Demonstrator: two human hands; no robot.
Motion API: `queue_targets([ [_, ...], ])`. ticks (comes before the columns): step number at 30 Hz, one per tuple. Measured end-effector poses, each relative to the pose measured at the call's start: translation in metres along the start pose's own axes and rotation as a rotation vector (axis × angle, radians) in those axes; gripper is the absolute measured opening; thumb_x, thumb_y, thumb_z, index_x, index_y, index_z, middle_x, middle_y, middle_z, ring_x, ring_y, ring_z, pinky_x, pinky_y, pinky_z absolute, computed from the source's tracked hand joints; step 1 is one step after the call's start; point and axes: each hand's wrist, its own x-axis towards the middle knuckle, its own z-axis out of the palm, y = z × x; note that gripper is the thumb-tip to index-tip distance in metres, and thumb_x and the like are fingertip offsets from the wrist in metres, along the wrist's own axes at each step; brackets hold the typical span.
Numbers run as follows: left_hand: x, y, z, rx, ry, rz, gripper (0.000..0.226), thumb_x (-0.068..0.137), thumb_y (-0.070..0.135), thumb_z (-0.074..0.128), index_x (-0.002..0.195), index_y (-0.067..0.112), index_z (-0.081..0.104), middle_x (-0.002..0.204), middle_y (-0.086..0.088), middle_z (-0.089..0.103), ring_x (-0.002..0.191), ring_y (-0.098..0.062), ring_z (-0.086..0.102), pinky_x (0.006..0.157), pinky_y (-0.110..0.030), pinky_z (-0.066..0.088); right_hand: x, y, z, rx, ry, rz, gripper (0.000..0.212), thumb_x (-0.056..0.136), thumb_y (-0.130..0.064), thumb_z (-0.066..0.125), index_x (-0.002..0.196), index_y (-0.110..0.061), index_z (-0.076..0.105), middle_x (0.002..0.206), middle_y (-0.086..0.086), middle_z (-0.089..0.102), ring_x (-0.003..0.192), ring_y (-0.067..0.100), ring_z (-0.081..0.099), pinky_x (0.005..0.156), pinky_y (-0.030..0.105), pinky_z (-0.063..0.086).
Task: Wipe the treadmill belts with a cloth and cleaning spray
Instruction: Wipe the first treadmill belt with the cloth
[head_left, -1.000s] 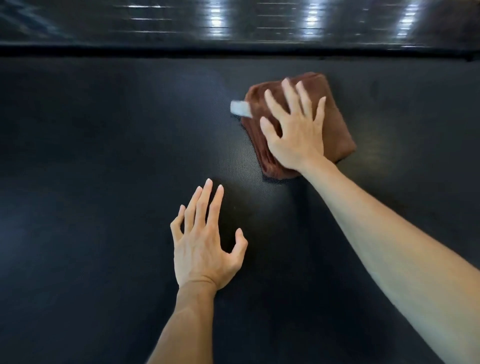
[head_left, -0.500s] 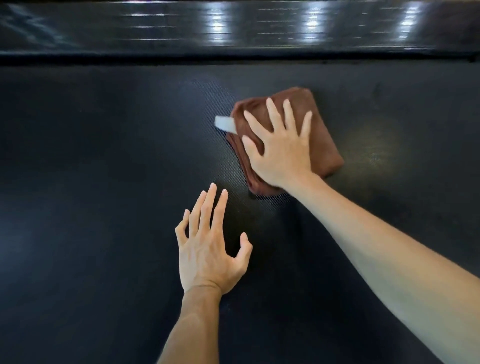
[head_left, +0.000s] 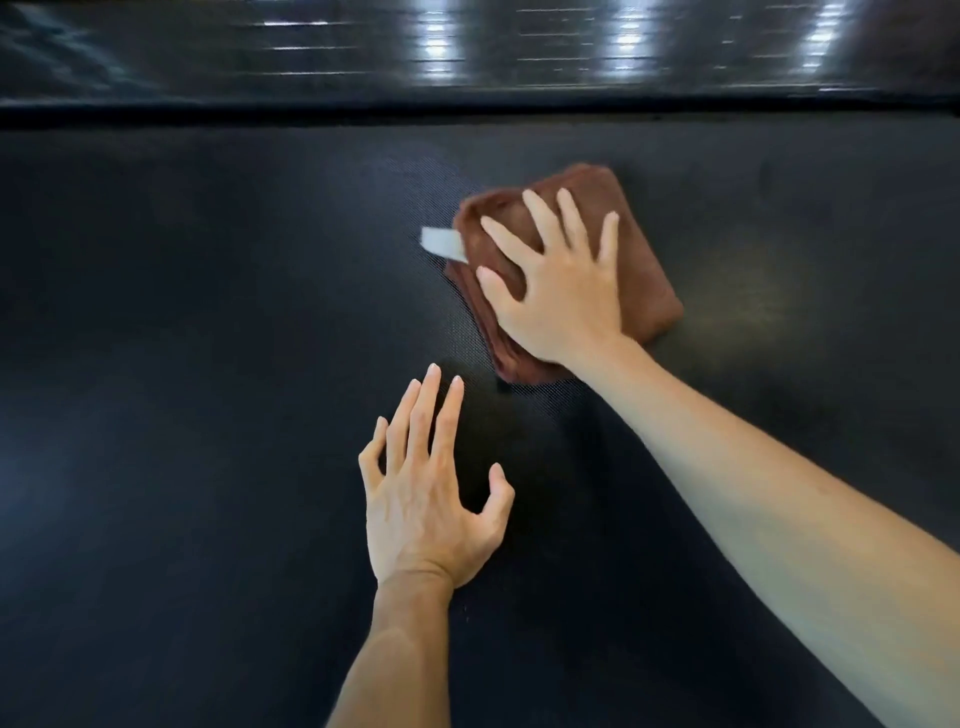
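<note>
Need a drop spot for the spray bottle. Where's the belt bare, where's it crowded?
Bare belt: the whole stretch left of the left hand and cloth, up to the far edge strip. Also bare right of the cloth, above the right forearm. Crowded: the centre, where the right hand presses the cloth, its white tag sticking out left.

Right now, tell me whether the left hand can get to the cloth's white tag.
Probably yes. The left hand lies open on the belt, nearer the person than the white tag, which sticks out uncovered from the brown cloth's left edge. Only bare belt lies between; the right hand presses the cloth itself.
</note>
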Motion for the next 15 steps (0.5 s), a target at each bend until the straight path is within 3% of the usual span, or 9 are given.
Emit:
queue_targets([
  [3, 0.0, 0.0, 0.001, 0.002, -0.005, -0.003, 0.085, 0.087, 0.058, 0.042, 0.163, 0.028, 0.018, 0.171, 0.01, 0.002, 0.157, -0.011, 0.006, 0.124, -0.045, 0.019, -0.005, 0.027, -0.007, 0.031, -0.014, 0.237, 0.058, 0.099, -0.065, 0.033, 0.155, -0.049, 0.039, 0.171, -0.001, 0.022, 0.159, 0.029, 0.009, 0.123, 0.067, -0.002],
  [6, 0.0, 0.0, 0.0, -0.009, -0.006, -0.003, 0.085, 0.087, 0.058, 0.042, 0.163, 0.028, 0.019, 0.171, 0.011, 0.002, 0.157, -0.011, 0.005, 0.125, -0.043, 0.017, 0.05, 0.008, -0.008, 0.076, -0.041, 0.453, 0.059, 0.101, -0.06, 0.031, 0.159, -0.046, 0.033, 0.173, 0.005, 0.014, 0.159, 0.034, 0.001, 0.119, 0.072, -0.007],
  [9, 0.0, 0.001, -0.001, -0.015, -0.005, -0.008, 0.084, 0.087, 0.057, 0.042, 0.162, 0.028, 0.019, 0.171, 0.011, 0.004, 0.157, -0.01, 0.005, 0.126, -0.042, 0.014, 0.076, -0.033, -0.002, 0.067, -0.073, 0.25, 0.059, 0.101, -0.059, 0.03, 0.158, -0.045, 0.033, 0.173, 0.007, 0.015, 0.159, 0.036, 0.001, 0.119, 0.071, -0.007],
  [12, 0.001, 0.001, -0.001, -0.017, -0.009, -0.008, 0.084, 0.087, 0.058, 0.042, 0.162, 0.028, 0.019, 0.171, 0.01, 0.005, 0.157, -0.011, 0.006, 0.126, -0.043, 0.015, 0.043, -0.031, 0.002, 0.009, -0.067, 0.002, 0.058, 0.101, -0.063, 0.03, 0.157, -0.047, 0.036, 0.172, 0.002, 0.019, 0.159, 0.032, 0.005, 0.122, 0.069, -0.002],
  [15, 0.001, 0.001, -0.001, -0.023, -0.01, -0.011, 0.084, 0.087, 0.058, 0.042, 0.162, 0.028, 0.02, 0.171, 0.01, 0.005, 0.157, -0.011, 0.006, 0.126, -0.043, 0.015, 0.013, 0.003, -0.002, -0.004, -0.047, 0.117, 0.058, 0.1, -0.064, 0.03, 0.155, -0.048, 0.037, 0.172, -0.001, 0.019, 0.16, 0.029, 0.007, 0.121, 0.071, -0.002],
])
